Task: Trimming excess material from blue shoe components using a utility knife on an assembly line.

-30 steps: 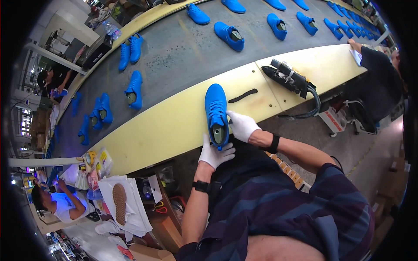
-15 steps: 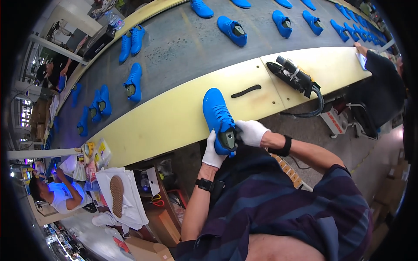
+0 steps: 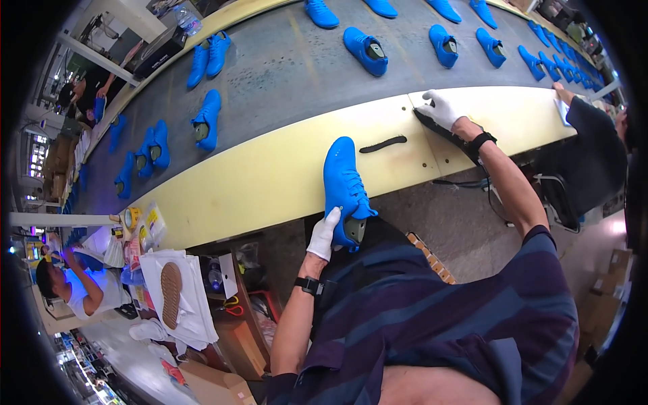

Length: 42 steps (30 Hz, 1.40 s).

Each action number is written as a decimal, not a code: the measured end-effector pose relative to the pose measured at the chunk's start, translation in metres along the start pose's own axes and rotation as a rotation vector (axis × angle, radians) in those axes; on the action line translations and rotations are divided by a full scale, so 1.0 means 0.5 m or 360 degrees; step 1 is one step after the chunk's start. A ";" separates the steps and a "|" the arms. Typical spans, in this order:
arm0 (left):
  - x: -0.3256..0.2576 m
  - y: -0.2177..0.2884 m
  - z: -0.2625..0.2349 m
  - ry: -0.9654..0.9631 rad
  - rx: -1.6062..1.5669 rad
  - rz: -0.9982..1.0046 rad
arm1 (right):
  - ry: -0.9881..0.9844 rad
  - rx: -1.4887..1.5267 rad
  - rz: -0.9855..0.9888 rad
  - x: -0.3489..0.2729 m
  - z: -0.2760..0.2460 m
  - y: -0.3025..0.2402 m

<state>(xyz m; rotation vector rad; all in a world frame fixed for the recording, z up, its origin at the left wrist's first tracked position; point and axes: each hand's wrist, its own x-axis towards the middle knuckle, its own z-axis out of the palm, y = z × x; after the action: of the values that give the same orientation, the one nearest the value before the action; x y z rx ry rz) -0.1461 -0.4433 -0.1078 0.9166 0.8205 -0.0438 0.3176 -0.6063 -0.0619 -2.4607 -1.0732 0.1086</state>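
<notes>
A bright blue lace-up sneaker points its toe away from me over the near edge of the pale yellow ledge. My white-gloved left hand is closed round its heel side. A grey-green insert shows in the shoe's opening. Farther right, my gloved right hand is over a black, pointed tool lying on the ledge. Its thumb and forefinger are curved apart; whether it touches the tool cannot be made out. Between shoe and tool lies a thin black strip.
Beyond the ledge, a grey conveyor belt carries several blue shoes. At left, a brown sole rests on white cloth near a tape roll. Other people work at left and far right.
My right hand has left the shoe's opening and reached forward and right, to above the black tool. The left hand still holds the shoe, now tilted slightly onto its side.
</notes>
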 end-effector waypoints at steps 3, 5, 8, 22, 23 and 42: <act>0.010 -0.006 -0.010 -0.0013 -0.0006 -0.0001 | -0.0490 0.0292 0.0075 -0.016 -0.018 0.047; 0.009 -0.018 -0.024 0.0018 -0.0019 -0.0012 | -0.0723 0.0171 0.0192 -0.029 -0.062 -0.034; 0.024 -0.015 -0.018 -0.0078 -0.0125 0.0098 | -0.0507 -0.0043 -0.0158 -0.101 -0.069 -0.124; 0.003 0.014 -0.025 -0.0025 -0.0053 -0.0001 | -0.0979 0.0247 -0.0488 -0.065 0.040 -0.465; 0.002 0.022 -0.035 -0.0021 -0.0108 -0.0044 | -0.0989 0.0229 -0.0485 -0.066 0.039 -0.463; 0.009 0.209 -0.110 0.0790 0.2288 0.1199 | -0.0579 -0.0067 0.0036 -0.041 0.046 -0.218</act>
<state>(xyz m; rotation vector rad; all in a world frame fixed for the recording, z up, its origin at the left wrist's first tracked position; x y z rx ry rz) -0.1386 -0.3367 -0.0577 2.6317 0.7801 0.3040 0.2240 -0.5471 -0.0375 -2.5516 -1.2020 0.5647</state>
